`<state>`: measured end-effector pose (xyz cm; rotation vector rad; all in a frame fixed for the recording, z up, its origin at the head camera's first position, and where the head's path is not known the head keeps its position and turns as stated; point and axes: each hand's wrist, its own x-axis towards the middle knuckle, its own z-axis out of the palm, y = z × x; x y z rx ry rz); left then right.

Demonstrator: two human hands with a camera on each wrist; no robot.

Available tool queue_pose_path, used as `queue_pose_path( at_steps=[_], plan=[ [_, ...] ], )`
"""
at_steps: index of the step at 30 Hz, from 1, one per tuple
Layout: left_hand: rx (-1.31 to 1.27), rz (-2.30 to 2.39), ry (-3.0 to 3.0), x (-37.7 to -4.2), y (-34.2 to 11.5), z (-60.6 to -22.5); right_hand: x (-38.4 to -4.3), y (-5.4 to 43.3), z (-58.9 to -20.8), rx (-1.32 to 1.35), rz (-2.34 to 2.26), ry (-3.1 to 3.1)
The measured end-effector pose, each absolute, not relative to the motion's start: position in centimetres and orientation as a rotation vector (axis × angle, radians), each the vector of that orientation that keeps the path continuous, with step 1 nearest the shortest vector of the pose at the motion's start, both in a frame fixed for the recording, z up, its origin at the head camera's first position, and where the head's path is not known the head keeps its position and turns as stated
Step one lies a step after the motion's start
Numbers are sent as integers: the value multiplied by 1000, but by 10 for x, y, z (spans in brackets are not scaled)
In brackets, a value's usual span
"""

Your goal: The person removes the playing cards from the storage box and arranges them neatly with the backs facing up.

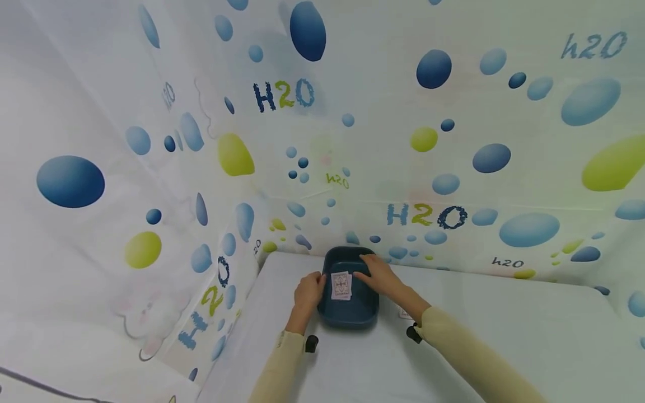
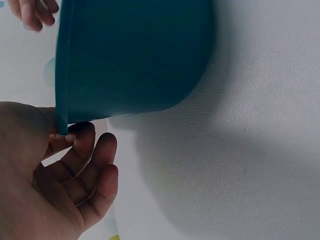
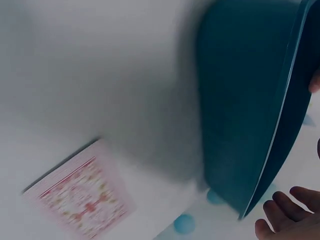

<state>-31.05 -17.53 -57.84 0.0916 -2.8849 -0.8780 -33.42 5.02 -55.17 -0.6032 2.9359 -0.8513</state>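
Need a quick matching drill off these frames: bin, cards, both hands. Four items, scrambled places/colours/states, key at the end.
Column 1
1. Bin
2. Cards
3. Left hand
4. Right hand

Column 2
A. By the bin's right side, fingers loosely extended
B. Dark blue-green
C. Holding the bin's left edge
D. Some inside the bin, some on the table to its right

Pairs: 1-B, 2-D, 3-C, 4-A
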Motion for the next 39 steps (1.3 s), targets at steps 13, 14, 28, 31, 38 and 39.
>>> queue_pose_path(
  at_steps=[13, 14, 28, 31, 38, 39],
  plan=[
    [40, -916, -2877, -309, -161, -578, -343, 6, -553, -536, -475, 2780],
    [39, -915, -2885, -308, -159, -578, -343, 5, -554, -518, -444, 2765],
    [41, -885, -2890, -313, -156, -573, -353, 7, -565, -466, -491, 2811],
    [62, -894, -2883, -312, -159, -572, -352, 4, -570, -417, -611, 2823],
    [116, -901, -2875, -308, -170, -575, -346, 0, -576, -467, -847, 2733],
    [125, -903, -2874, -307, -172, -575, -345, 0, -575, -494, -877, 2718]
  ],
)
